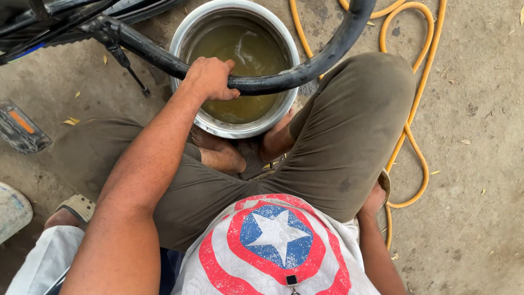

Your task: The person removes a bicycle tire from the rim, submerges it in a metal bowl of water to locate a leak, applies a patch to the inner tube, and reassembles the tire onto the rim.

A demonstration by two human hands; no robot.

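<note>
Over the metal basin (192,28) of murky yellowish water, the left hand (210,78) is closed around a black inner tube (305,71), fingers wrapped over the top of it and thumb tucked underneath. The tube arcs across the basin from the upper left to the upper right, and the stretch in the grip lies just above the near half of the water, touching or nearly touching it; whether any part is truly under the surface cannot be told. No bubbles show in the water near the tube.

The right hand (374,198) is down on the ground on the near-right side of the basin, behind the bent right knee, and seems to rest on the heel of a sandal there. Its fingers are mostly hidden, so I cannot tell if they are open or curled.

Both bare feet (221,153) sit against the near rim of the basin, the person squatting in olive trousers and a white shirt with a red and blue star print. A yellow hose (417,98) loops over the dirt to the right of the basin. To its left are a bicycle frame (65,22) with a valve or stand sticking down, and farther left a pedal (21,127) lying flat.

As a judgement, the work looks under way: the tube is out and over the water, one section being handled, with the rest of the loop not yet reached.
</note>
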